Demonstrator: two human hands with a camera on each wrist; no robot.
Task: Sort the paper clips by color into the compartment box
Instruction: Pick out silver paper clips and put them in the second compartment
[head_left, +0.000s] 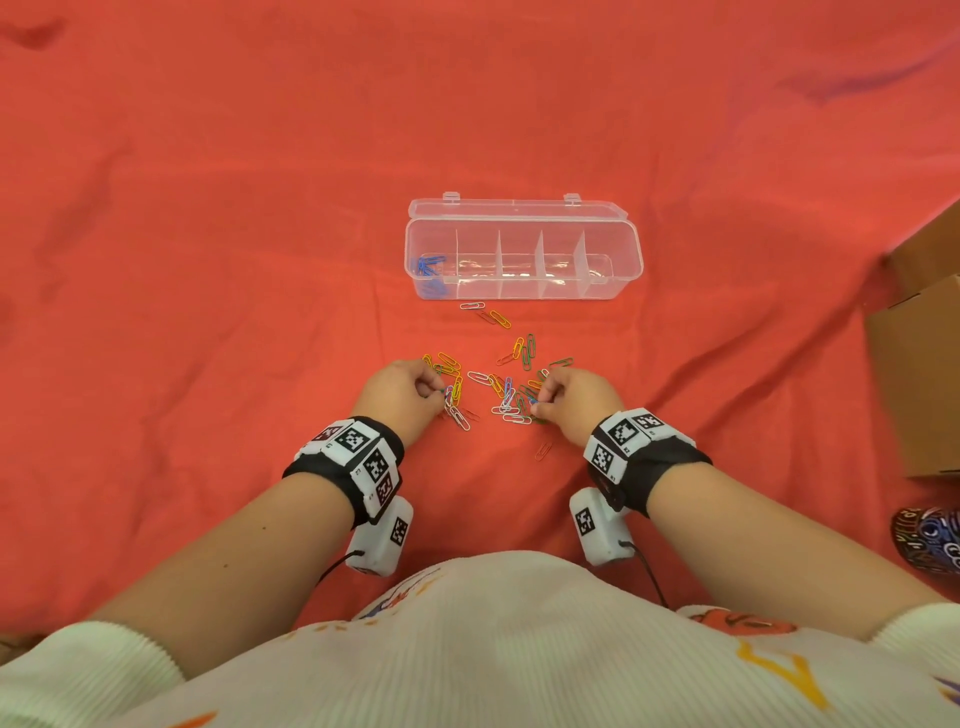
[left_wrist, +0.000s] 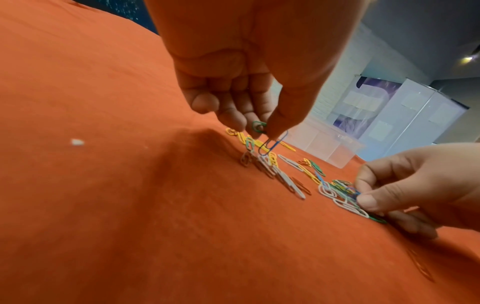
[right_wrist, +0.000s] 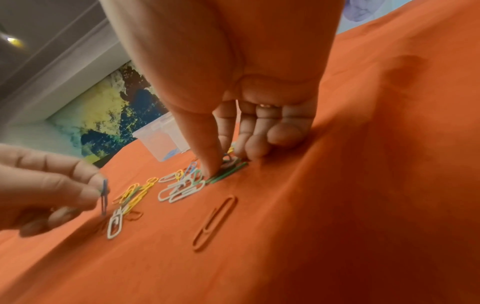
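- Wrist marker (head_left: 358, 441) codes: no readable writing.
- Your left hand (head_left: 400, 392) pinches a blue paper clip (left_wrist: 272, 143) above the pile.
- Your right hand (head_left: 576, 400): grip presses into loose clips (head_left: 511, 395); its hold cannot be told.
- Compartment box (head_left: 626, 260) lies open beyond.

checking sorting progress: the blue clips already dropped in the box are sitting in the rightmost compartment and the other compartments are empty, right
Not quite. In the head view the blue clips lie in the leftmost compartment of the box, not the rightmost. The other compartments are empty, as you said.
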